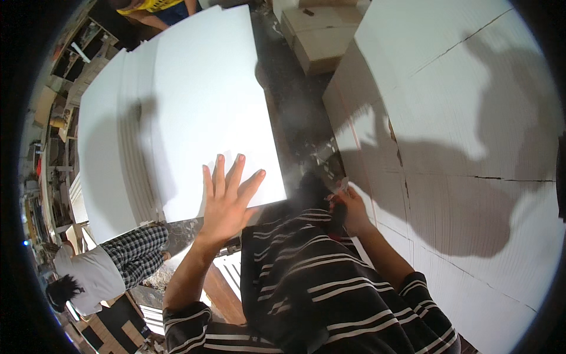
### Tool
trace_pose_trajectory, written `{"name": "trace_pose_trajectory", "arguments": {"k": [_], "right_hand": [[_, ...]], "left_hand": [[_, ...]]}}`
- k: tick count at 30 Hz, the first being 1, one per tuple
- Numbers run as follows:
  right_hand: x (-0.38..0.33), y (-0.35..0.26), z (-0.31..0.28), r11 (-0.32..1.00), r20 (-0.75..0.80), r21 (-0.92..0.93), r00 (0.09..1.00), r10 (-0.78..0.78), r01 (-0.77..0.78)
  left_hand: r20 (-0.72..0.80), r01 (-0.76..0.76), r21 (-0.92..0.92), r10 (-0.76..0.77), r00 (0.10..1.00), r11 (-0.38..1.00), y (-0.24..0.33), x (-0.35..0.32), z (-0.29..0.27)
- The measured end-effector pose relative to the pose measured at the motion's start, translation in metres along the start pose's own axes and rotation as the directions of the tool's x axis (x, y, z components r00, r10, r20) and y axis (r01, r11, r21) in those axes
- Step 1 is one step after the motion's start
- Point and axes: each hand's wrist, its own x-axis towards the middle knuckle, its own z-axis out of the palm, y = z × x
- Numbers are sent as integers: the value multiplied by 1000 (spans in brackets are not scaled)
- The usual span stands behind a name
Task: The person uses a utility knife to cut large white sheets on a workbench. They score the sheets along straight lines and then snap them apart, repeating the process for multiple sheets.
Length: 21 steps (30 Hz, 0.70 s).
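head view: the left hand (pixel 227 197) is spread flat, fingers (pixel 220 171) apart and straight, pressing on the near corner of a large white sheet (pixel 206 106). that sheet lies on top of a stack of similar white sheets (pixel 109 159), whose edges step out toward the left. the stack fills the upper left of the picture and the sheet's near edge ends just in front of the person's striped shirt (pixel 318 283).

the right hand (pixel 348 206) is curled shut around a small dark object (pixel 337 215) close to the body; what the object is cannot be told. it sits beside the edge of a broad white panelled surface (pixel 460 147) on the right, which shows dark seams and cracks and carries the shadow of the person.

between the stack and the white surface runs a dark floor strip (pixel 295 118). a brown cardboard box (pixel 318 35) stands at the top. another person in checked shorts (pixel 138 248) is at the lower left, and someone in yellow (pixel 147 6) at the top edge.
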Motion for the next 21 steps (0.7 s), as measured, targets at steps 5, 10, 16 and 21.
{"name": "trace_pose_trajectory", "arguments": {"k": [5,10,16,21], "right_hand": [[3,-5,17,978,255,-163,953,166,-126],[30,-76,59,830,276,-522,960,-54,197],[59,-141,161,527,590,-435,673,-446,730],[49,-135,214,154,735,-241,284,-616,958]], "left_hand": [[-264,-65,365,170,949,929,-10,-1,32],[-255,-72,308,155,954,949,10,-30,-28],[-364,81,150,-21,931,985,41,-102,-209],[-742,-8,55,46,669,998,63,-138,-307]]}}
